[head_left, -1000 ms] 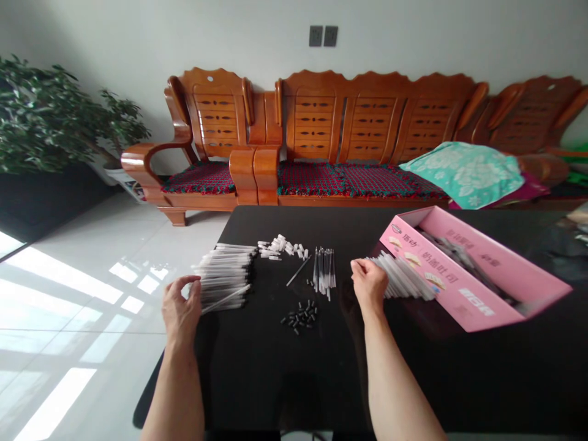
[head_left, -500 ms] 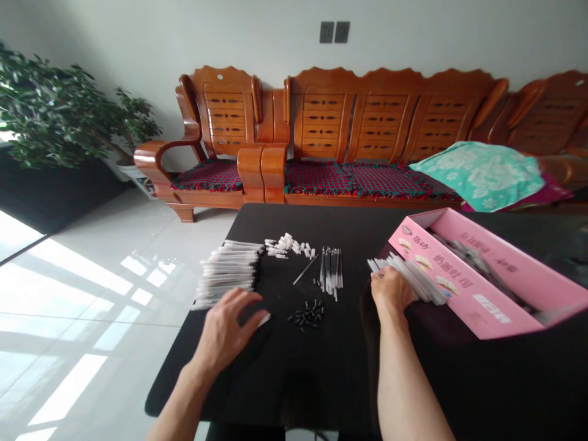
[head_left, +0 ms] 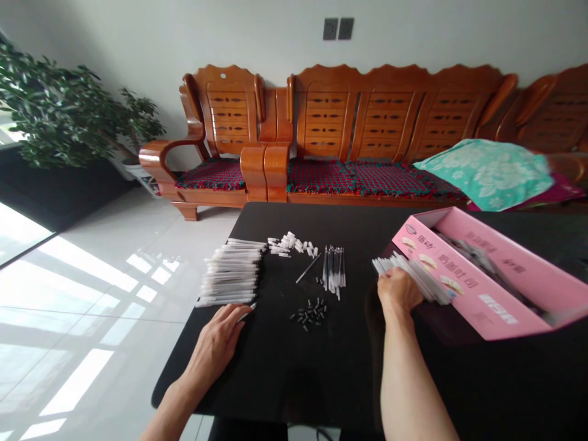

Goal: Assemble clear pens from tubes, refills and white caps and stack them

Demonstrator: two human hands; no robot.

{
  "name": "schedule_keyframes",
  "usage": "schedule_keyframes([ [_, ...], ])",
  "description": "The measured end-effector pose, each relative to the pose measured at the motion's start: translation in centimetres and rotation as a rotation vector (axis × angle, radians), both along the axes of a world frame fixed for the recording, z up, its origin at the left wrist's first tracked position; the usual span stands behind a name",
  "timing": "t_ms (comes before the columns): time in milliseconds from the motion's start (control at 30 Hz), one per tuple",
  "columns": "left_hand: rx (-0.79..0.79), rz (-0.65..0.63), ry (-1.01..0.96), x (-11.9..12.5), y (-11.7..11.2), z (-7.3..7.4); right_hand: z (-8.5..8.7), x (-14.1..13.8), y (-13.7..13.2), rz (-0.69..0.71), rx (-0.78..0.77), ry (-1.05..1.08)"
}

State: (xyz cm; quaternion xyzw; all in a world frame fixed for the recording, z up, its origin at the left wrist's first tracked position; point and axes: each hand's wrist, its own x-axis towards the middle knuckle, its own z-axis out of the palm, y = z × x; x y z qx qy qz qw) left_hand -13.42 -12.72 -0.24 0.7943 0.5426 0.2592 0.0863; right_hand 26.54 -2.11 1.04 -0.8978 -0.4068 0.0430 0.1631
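Observation:
My left hand (head_left: 217, 340) is closed around a slim white pen (head_left: 248, 312), its tip poking out past the fingers at the near end of a stack of finished-looking white pens (head_left: 232, 272). These lie side by side with dark ends to the right. My right hand (head_left: 399, 291) is curled over a bundle of white pen barrels (head_left: 425, 283) beside the pink box; its fingertips are hidden. Between the hands lie thin pen refills (head_left: 334, 269), a pile of small black plugs (head_left: 311, 314), white pen caps (head_left: 290, 244) and a single grey refill-like stick (head_left: 308, 269).
The pink cardboard box (head_left: 478, 288) stands on the right of the black table (head_left: 294, 367), with greyish items inside. Behind the table is a wooden bench (head_left: 271, 174) with a teal cushion (head_left: 491, 174). A leafy potted plant (head_left: 59, 116) stands at the left.
My left hand has gone from spread fingers to closed around the pen, drawing it leftward to the stack's near end. My right hand stays on the barrels. The view has shifted slightly.

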Motion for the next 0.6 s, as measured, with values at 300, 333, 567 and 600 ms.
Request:
schedule_keyframes([
  [300, 0.032, -0.035, 0.103, -2.9, 1.6, 0.2, -3.1, 1.2, 0.6, 0.055, 0.300, -0.034],
  [333, 0.038, -0.039, 0.100, -3.0, 1.8, 0.1, -3.2, 1.3, 0.6, 0.057, 0.323, -0.040],
  [567, 0.058, 0.030, 0.076, -2.5, 1.8, -0.2, -1.8, 0.5, 0.7, 0.080, 0.296, 0.059],
  [600, 0.055, 0.033, 0.067, -2.2, 1.8, 0.0, -1.6, 0.3, 0.8, 0.105, 0.361, 0.145],
])
